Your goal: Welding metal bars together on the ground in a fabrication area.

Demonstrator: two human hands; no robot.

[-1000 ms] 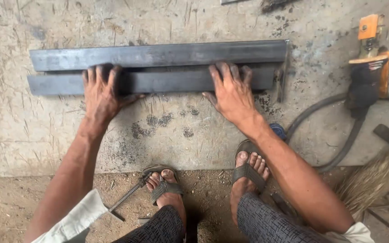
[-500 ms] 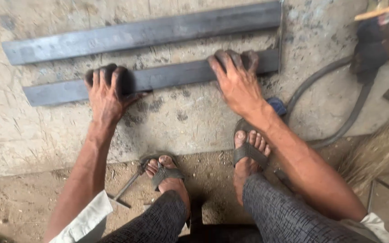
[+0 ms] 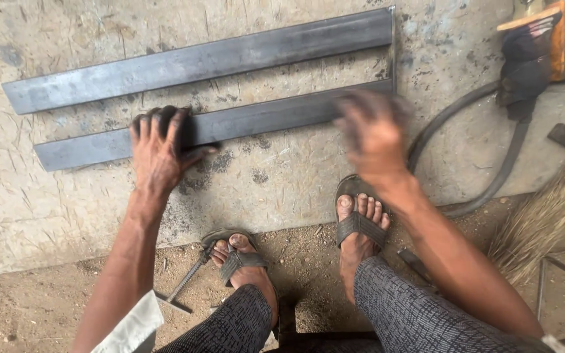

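— Steel bar, near: position?
— Flat on concrete slab, parallel to far steel bar, bare strip between; right ends meet thin upright rod.
— Hands?
— Left hand spread, pressing bar's near edge. Right hand blurred over right end; grip state cannot be told.
— Room?
— Open slab toward feet.

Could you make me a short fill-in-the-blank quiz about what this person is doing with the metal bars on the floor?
1. The left hand rests on the ____ of the two metal bars.
2. The right hand looks ____ from motion.
3. Both feet wear ____.
4. A thick hose curves along the ____ side.

Missing words: nearer; blurred; sandals; right
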